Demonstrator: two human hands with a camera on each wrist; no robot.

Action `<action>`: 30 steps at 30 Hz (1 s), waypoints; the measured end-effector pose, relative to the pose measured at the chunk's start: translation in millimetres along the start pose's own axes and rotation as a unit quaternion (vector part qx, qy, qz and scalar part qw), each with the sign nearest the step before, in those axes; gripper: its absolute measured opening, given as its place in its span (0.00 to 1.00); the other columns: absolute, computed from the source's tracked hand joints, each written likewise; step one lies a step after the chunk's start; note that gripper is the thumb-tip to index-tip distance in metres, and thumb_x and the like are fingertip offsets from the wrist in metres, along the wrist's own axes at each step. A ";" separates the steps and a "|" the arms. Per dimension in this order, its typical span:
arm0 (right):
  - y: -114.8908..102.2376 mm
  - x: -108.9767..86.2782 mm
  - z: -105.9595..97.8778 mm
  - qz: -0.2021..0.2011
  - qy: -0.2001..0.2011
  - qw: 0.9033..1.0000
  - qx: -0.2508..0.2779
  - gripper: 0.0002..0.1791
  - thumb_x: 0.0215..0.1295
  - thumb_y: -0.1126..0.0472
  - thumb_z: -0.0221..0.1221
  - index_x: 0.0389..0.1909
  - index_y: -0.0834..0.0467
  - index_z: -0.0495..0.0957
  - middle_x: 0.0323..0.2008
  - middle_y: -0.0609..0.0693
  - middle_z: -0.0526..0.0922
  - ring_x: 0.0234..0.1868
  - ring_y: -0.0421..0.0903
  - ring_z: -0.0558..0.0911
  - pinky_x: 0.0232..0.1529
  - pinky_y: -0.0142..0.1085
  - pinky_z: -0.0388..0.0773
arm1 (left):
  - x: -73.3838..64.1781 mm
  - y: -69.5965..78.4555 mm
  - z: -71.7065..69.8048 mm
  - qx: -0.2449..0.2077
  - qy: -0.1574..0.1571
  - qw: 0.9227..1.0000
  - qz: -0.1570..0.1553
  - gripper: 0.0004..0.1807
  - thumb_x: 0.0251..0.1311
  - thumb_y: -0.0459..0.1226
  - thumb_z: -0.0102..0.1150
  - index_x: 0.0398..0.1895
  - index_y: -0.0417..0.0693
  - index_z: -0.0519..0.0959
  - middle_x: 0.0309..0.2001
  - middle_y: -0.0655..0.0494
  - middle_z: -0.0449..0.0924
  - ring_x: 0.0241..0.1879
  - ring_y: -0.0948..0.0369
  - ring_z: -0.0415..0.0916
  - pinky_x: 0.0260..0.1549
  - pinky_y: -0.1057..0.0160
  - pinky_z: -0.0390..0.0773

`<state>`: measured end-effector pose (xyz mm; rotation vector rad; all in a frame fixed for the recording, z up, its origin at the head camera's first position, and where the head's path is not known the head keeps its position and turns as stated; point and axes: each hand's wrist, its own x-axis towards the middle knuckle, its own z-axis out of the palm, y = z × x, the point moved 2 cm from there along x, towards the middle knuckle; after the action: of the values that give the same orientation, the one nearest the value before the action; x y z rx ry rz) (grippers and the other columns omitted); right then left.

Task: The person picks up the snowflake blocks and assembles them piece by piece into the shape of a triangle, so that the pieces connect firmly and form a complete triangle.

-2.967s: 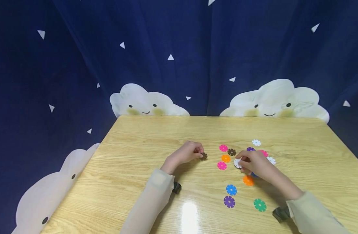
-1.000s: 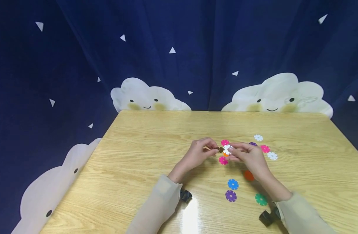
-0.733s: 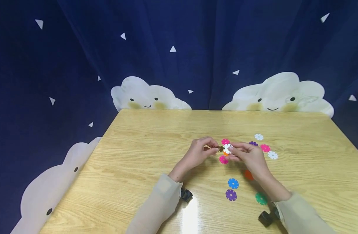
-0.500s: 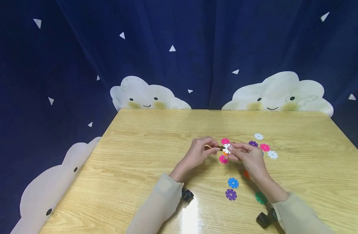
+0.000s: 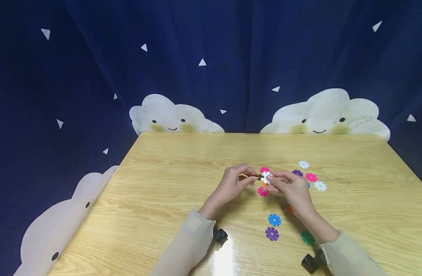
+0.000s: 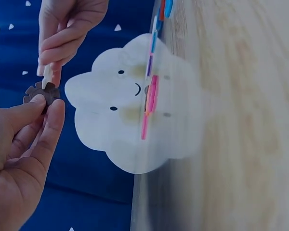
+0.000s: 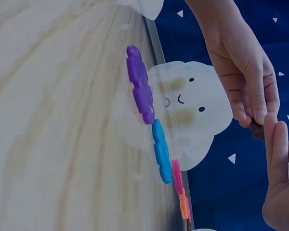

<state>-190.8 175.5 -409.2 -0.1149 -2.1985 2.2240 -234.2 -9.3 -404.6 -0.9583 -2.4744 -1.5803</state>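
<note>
My left hand [image 5: 231, 182] pinches a brown notched plastic disc [image 6: 41, 95] between thumb and fingertips. With thumb and fingers my right hand [image 5: 293, 189] holds a white notched disc [image 5: 265, 177]. The two discs meet at their edges, crosswise to each other in the left wrist view, and they are held above the tabletop. In the right wrist view fingers hide the white disc and part of the brown one. Beneath the hands lie pink discs [image 5: 263, 191] and an orange one [image 5: 264, 184], partly covered in the head view.
On the wooden table [image 5: 169, 184] lie more flat discs: blue [image 5: 274, 220], purple [image 5: 272, 234], green [image 5: 307, 237], and a white one [image 5: 303, 164] farther back. A dark blue curtain [image 5: 197, 34] with cloud pictures hangs behind the table's far edge.
Since three seconds ago my left hand has moved right with the brown disc and my right hand left with the white one, bringing the discs together. Over the last second both hands stay nearly still.
</note>
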 end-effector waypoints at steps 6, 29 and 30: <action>1.3 1.6 -6.7 -0.027 -0.008 1.000 0.000 0.16 0.65 0.56 0.64 0.44 0.64 0.80 0.28 0.45 0.88 0.27 0.41 0.88 0.37 0.38 0.86 | -0.2 -0.9 -2.8 0.003 0.010 1.000 0.003 0.04 0.62 0.32 0.62 0.37 0.39 0.81 0.38 0.47 0.85 0.32 0.63 0.83 0.36 0.74 0.84; 4.1 3.1 -6.2 0.018 -0.035 0.999 -0.028 0.15 0.67 0.54 0.61 0.29 0.62 0.80 0.16 0.42 0.80 0.12 0.35 0.74 0.10 0.23 0.65 | -1.2 -2.1 -5.3 0.004 -0.034 0.999 -0.007 0.20 0.53 0.38 0.71 0.49 0.41 0.81 0.45 0.50 0.83 0.39 0.58 0.81 0.44 0.72 0.83; 4.7 2.9 -5.8 0.019 -0.036 0.999 -0.022 0.15 0.67 0.54 0.61 0.29 0.62 0.80 0.16 0.42 0.80 0.12 0.35 0.74 0.10 0.23 0.65 | -1.3 -1.9 -5.4 0.006 -0.035 0.999 -0.008 0.20 0.53 0.38 0.72 0.49 0.41 0.81 0.45 0.50 0.84 0.39 0.58 0.81 0.43 0.72 0.82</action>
<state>-193.1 181.5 -414.1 -0.0794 -2.3006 2.2353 -235.6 -15.0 -404.0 -1.0117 -2.5399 -1.5610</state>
